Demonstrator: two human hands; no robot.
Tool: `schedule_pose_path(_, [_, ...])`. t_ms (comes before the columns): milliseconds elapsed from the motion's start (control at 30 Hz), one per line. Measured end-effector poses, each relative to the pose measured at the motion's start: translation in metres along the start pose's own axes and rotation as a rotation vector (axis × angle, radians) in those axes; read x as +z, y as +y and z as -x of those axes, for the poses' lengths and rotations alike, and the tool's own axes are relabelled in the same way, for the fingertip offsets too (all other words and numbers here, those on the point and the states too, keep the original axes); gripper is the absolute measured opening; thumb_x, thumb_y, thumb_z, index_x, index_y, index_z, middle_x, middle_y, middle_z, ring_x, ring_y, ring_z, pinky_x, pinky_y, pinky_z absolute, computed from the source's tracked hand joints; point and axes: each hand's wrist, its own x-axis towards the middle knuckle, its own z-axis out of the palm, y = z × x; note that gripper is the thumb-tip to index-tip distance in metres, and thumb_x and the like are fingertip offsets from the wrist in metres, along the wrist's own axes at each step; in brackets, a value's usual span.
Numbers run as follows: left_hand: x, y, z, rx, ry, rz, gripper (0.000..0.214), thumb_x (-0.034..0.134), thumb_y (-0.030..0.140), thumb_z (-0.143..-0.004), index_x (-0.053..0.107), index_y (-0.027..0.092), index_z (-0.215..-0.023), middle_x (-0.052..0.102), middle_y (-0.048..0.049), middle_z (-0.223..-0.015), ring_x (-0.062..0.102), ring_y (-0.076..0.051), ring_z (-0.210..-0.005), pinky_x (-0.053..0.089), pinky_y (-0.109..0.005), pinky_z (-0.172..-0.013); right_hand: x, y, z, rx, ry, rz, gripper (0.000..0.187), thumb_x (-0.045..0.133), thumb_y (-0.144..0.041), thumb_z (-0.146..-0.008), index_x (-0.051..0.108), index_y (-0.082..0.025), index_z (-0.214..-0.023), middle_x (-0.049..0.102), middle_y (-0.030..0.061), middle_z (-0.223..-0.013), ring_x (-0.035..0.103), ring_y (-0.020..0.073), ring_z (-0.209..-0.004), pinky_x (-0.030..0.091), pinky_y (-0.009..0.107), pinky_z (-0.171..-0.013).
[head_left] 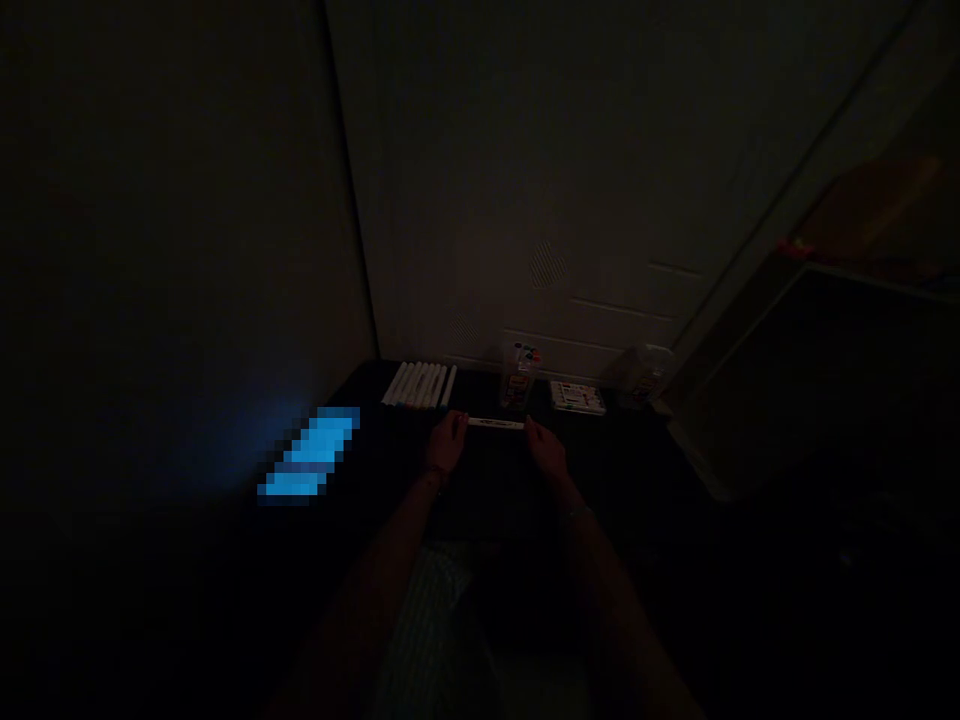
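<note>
Grip: your left hand (447,440) pinches the left end of a white marker (496,424), and your right hand (547,448) pinches its right end. Finger detail is lost in the dim light. The white marker spans the gap between your hands, its long axis running side to side across your view, roughly parallel to the wall (450,150); neither hand is nearer to it. You cannot tell whether the barrel touches the dark tabletop (495,500) below.

Beyond your left hand and slightly left, a row of white markers (417,385) lies side by side, long axes pointing away from you. Just beyond the held barrel, a clear container (517,388) stands upright with coloured marker ends inside. Beyond your right hand lies a flat pack (577,398); farther right, a second clear container (649,375) is near the wall, contents unreadable. Well to your left, a blue panel (311,455) glows.
</note>
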Motion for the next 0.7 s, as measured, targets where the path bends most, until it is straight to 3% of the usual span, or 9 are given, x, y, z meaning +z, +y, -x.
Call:
schedule_pose_path(400, [-0.0045,0.0035,0.0023,0.009,-0.010,-0.013,0.038,0.027,0.047,-0.080,0.053,0.019,-0.081,0.056,0.0014,-0.068,0.048,-0.008,-0.060,0.033,-0.019,-0.057,-0.0017,-0.0005,-0.0009,0.070,0.001,-0.034,0.059,0.015,-0.060,-0.078,0.060,-0.022,-0.074,0.058,0.0016,-0.068,0.053,0.0141,-0.066,0.035,0.022,-0.061])
schedule_pose_path(700, [-0.0036,0.0054,0.0012,0.040,0.010,0.105,0.029,0.034,0.041,-0.079,0.051,0.022,-0.093,0.059,-0.0008,-0.088,0.053,-0.011,-0.077,0.039,-0.021,-0.067,0.0029,0.0060,-0.0037,-0.029,0.026,-0.194,0.039,0.026,-0.053,-0.079,0.054,-0.027,-0.091,0.056,-0.0041,-0.074,0.050,0.0110,-0.068,0.036,0.021,-0.063])
